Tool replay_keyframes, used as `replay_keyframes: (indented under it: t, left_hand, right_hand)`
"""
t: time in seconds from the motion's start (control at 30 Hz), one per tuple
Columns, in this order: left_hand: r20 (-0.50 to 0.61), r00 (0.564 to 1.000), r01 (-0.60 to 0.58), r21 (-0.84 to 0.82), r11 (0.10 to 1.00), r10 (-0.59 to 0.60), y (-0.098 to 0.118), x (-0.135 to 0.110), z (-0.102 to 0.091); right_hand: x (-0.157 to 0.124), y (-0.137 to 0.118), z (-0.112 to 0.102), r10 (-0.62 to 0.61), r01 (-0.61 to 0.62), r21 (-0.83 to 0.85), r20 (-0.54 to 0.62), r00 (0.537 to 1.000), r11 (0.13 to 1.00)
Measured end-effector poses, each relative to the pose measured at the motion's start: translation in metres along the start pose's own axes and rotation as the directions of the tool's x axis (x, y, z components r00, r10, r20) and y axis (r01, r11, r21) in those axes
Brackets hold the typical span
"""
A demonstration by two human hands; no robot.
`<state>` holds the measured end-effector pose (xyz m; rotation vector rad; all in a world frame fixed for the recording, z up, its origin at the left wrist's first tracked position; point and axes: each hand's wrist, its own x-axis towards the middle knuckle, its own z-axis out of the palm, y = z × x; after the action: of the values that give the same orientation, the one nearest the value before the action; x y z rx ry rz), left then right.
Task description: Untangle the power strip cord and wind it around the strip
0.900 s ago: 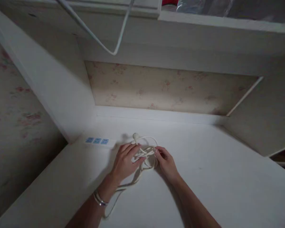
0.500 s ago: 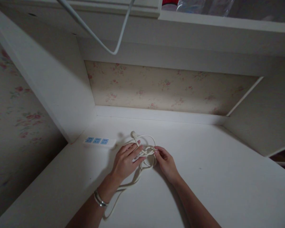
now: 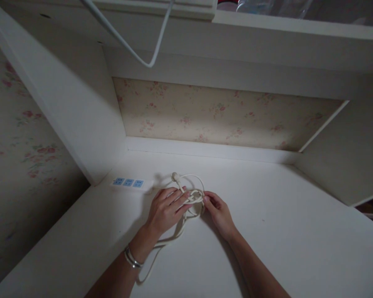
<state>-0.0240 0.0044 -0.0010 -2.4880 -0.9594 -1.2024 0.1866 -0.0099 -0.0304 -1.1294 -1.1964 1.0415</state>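
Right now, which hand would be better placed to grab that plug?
Probably the left hand: its fingertips are close to the plug. The right hand is farther away, with its fingers at the right side of the looped cord.

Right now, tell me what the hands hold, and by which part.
The cream power cord, by its gathered loops: the left hand grips their left side, near the plug, and the right hand pinches their right edge.

Left hand (image 3: 165,210) back-up, fingers (image 3: 178,201) extended; right hand (image 3: 219,213) pinching.
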Motion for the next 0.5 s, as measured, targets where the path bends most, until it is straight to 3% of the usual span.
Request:
replay_keyframes:
  t: [0.13,0.3,0.4,0.5]
  left_hand:
    - [0.009,1.0,-0.003,-0.042,0.999,0.003,0.001,-0.002,0.0]
    - [-0.013,1.0,0.023,-0.077,0.997,-0.024,0.002,-0.003,0.003]
    - [-0.011,0.999,0.032,-0.109,0.994,-0.033,0.004,-0.002,0.005]
    - [0.028,0.998,0.056,-0.144,0.988,-0.052,0.007,0.0,0.005]
  right_hand:
    - [-0.004,0.0,0.001,-0.053,0.053,-0.012,0.046,0.998,0.999]
    - [-0.01,-0.001,0.006,-0.138,0.133,-0.225,-0.009,0.99,0.965]
    - [-0.013,-0.004,0.006,-0.286,0.256,-0.379,-0.026,0.958,0.889]
    - [-0.015,-0.006,0.005,-0.418,0.381,-0.495,0.038,0.907,0.781]
